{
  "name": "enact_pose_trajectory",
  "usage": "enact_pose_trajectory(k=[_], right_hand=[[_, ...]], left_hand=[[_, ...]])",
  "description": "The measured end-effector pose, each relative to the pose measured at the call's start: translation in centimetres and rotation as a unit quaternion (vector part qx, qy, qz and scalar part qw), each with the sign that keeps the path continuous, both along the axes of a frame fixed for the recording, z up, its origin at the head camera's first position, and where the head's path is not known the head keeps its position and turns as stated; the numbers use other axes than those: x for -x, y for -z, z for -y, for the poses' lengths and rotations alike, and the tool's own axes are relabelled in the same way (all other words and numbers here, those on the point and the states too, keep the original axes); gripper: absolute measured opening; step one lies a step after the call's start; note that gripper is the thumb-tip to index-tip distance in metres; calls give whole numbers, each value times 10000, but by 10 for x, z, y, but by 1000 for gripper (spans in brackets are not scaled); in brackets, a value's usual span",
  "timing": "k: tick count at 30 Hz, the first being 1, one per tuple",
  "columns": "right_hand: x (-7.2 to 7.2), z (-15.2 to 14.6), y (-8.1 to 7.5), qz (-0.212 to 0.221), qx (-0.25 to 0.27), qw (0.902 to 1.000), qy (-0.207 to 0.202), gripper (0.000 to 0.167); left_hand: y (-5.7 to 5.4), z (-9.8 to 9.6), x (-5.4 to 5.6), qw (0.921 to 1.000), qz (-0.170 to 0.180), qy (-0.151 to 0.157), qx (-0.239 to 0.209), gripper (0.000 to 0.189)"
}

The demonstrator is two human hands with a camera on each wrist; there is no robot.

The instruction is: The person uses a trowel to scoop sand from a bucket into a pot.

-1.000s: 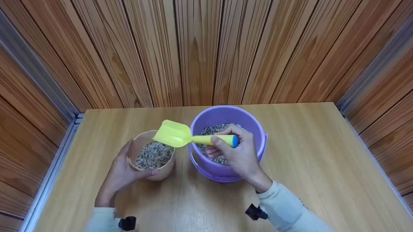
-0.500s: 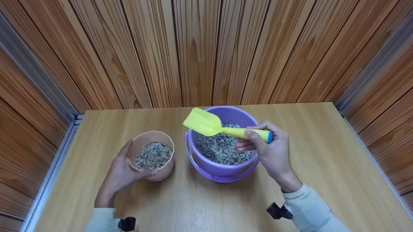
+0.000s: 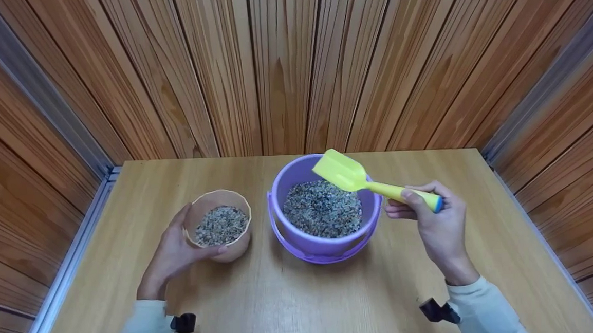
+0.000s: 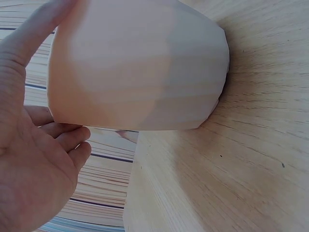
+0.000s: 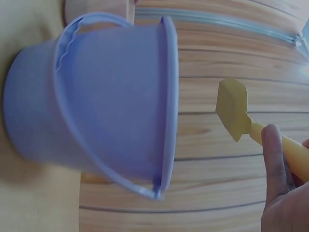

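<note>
My left hand (image 3: 175, 248) grips the near left side of a peach-coloured flowerpot (image 3: 234, 248), its thumb across the front. Gravel (image 3: 221, 225) lies inside the pot, which stands on the table; the left wrist view shows the pot's faceted wall (image 4: 135, 67). In my right hand (image 3: 442, 229) is a toy shovel (image 3: 346, 172), yellow with a blue handle end, held by the handle. Its blade hangs over the back right of a purple bucket (image 3: 322, 246) and looks bare. More gravel (image 3: 325, 210) fills part of the bucket. From the right wrist view, the shovel (image 5: 234, 108) is above the bucket's rim.
The bucket's purple carrying handle (image 3: 285, 242) hangs down along its front left. Both containers stand on a light wooden table (image 3: 295, 310). Wood-plank walls (image 3: 290, 69) enclose it at the back and sides, with metal rails (image 3: 72, 283) along the left side.
My right hand has carried the shovel to the right, from over the flowerpot's rim to over the bucket's right side. My left hand stays on the flowerpot.
</note>
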State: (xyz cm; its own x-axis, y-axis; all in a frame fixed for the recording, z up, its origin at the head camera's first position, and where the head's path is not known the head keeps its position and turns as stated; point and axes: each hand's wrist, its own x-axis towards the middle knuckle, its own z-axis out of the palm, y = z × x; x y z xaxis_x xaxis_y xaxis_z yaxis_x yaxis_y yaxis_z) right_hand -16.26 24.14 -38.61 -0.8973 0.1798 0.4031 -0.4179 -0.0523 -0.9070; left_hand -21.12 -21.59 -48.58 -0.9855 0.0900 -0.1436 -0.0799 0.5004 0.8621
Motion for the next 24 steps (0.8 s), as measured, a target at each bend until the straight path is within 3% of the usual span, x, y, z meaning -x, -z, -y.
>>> enact_pose_trajectory(k=[6,13,19,24], right_hand=[[-8,-26,8,-40,278,9994,208,15],[-11,-56,12,-308,850,9951,397,15],[-11,-78,21,-377,1305,9896,478,11],[-11,-90,32,-385,1167,9905,626,14]], left_hand=[[1,-1,1,10000,-38,34,32,138],[3,-2,2,9992,-380,111,-22,134],[2,-1,2,9999,-129,62,19,138],[2,-1,3,9999,-91,52,-4,139]])
